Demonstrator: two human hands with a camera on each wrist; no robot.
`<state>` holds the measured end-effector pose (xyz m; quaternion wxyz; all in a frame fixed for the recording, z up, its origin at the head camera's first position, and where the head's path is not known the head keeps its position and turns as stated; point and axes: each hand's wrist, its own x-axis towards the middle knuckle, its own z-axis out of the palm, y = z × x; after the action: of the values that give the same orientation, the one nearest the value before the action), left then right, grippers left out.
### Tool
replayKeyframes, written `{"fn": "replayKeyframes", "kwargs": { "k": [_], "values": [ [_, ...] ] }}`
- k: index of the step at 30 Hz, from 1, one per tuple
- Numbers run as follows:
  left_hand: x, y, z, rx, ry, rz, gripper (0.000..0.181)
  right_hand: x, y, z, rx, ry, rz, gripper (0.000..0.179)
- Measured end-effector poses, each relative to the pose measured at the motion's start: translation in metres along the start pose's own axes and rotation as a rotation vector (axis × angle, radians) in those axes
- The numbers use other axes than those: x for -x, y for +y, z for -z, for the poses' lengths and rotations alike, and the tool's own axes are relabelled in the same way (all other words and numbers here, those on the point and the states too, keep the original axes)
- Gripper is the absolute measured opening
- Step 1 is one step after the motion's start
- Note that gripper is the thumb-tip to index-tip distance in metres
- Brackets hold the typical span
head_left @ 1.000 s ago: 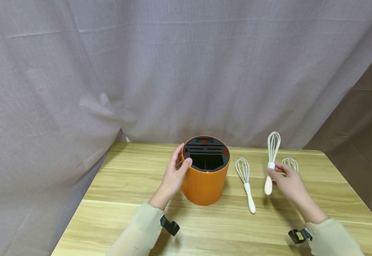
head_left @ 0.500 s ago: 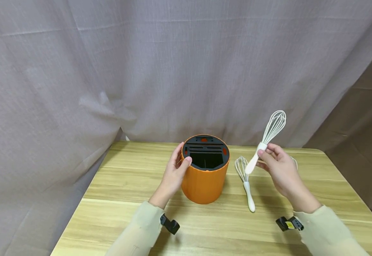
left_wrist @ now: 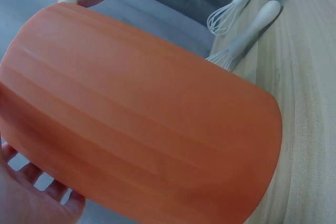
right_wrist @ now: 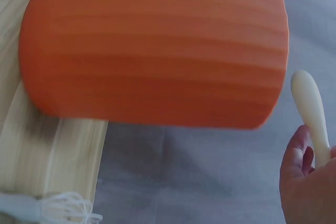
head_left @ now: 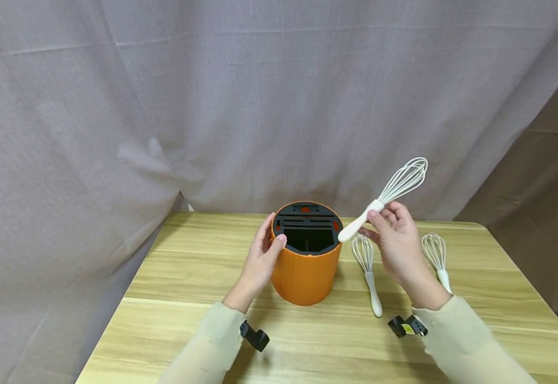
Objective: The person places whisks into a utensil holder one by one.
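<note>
An orange cylindrical utensil holder [head_left: 302,277] with a black slotted top stands upright on the wooden table. My left hand [head_left: 261,261] grips its left side near the rim, thumb at the front edge. My right hand [head_left: 398,240] pinches a white whisk [head_left: 372,205] at the upper handle. This whisk is tilted, wires up and to the right, its handle end just above the holder's right rim. In the right wrist view the bare handle [right_wrist: 310,100] shows apart from the holder's top edge; the wires are out of view there.
A second white whisk [head_left: 371,282] lies right of the holder, below the right hand. Farther right lies a third whisk [head_left: 436,256], its lower handle hidden by the right arm. A grey cloth [head_left: 259,106] hangs behind the table [head_left: 187,266].
My right hand has lifted the whisk off the table, moved it left to the holder's rim and tilted it. The third whisk has come back into sight. My left hand stays put.
</note>
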<state>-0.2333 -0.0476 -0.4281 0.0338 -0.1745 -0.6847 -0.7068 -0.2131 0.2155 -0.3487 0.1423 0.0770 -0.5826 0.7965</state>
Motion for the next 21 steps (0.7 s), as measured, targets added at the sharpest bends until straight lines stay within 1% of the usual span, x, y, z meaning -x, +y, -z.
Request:
{"fn": "replayKeyframes", "kwargs": {
  "k": [3,7,10,15,21],
  "values": [
    [-0.001,0.001,0.002,0.01,-0.014,-0.002,0.059,0.0,0.004,-0.011,-0.007,0.021,0.037,0.03],
    [0.005,0.019,0.003,0.007,-0.027,0.015,0.059,0.001,0.012,-0.027,-0.012,0.026,0.117,0.039],
    [0.009,0.031,0.002,-0.003,-0.026,0.024,0.06,0.002,0.016,-0.037,0.027,-0.002,0.169,0.044],
    [0.009,0.032,0.003,-0.007,-0.029,0.024,0.061,0.003,0.022,-0.048,0.088,-0.024,0.222,0.041],
    [0.01,0.032,0.003,0.004,-0.032,0.018,0.06,0.005,0.031,-0.057,0.119,-0.067,0.275,0.041]
  ]
}}
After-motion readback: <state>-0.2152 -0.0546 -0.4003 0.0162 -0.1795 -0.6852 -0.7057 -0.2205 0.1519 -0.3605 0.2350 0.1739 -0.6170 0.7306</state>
